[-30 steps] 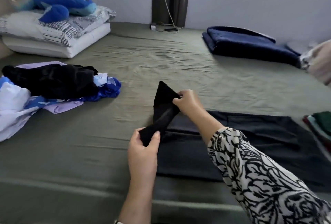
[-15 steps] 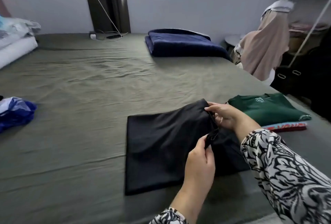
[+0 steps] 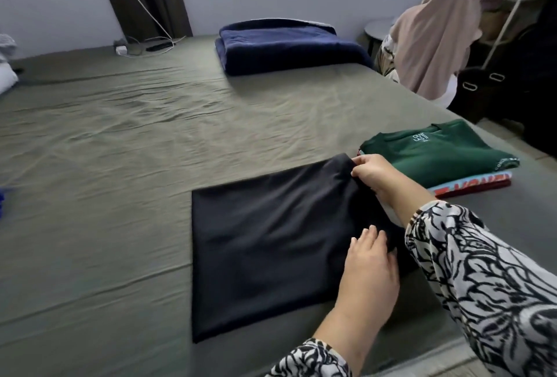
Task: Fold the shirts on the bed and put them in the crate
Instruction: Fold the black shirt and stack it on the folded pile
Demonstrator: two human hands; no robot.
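Low in the middle of the frame, a black shirt lies folded into a flat rectangle on the olive-green bed sheet. At its upper right corner the right hand pinches the cloth, fingers curled over the edge. Lower down, the left hand rests on the shirt's right side with its fingers straight and close together, flat against the fabric. Both forearms wear sleeves printed in black and white. Just right of the black shirt, toward the right edge of the frame, a folded green shirt sits on top of another folded garment with red and pale blue showing at its edge. Toward the upper middle, a folded navy blanket lies on the bed near the wall. At the upper right, a beige garment hangs beside the bed.
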